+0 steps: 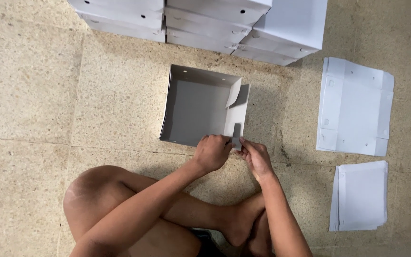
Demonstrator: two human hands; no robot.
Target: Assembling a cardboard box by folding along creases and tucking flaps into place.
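Person is sitting cross-legged on the speckled stone floor (29, 95), bare knee (91, 190) and foot (236, 223) showing at the bottom of the head view. Both forearms are reaching forward over the legs. Left hand (212, 152) is curling over the near right corner of the half-folded white box (200, 107), fingers bent and pressing on the near wall's top edge. Right hand (257, 157) is sitting just beside it, thumb and fingertips pinching the small corner flap (237, 138) of the same box. The two hands are nearly touching at that corner.

Box is lying open-side-up on the floor right in front of the legs, grey inside, far wall standing, right wall partly up with a loose triangular tab (234, 93) leaning inward.

To the right, well apart from the box, a small stack of flat white sheets (360, 195) is lying nearer, and a larger unfolded box blank (355, 107) is lying beyond it.

Farthest off, finished white boxes (205, 24) are standing stacked in rows along the top edge.
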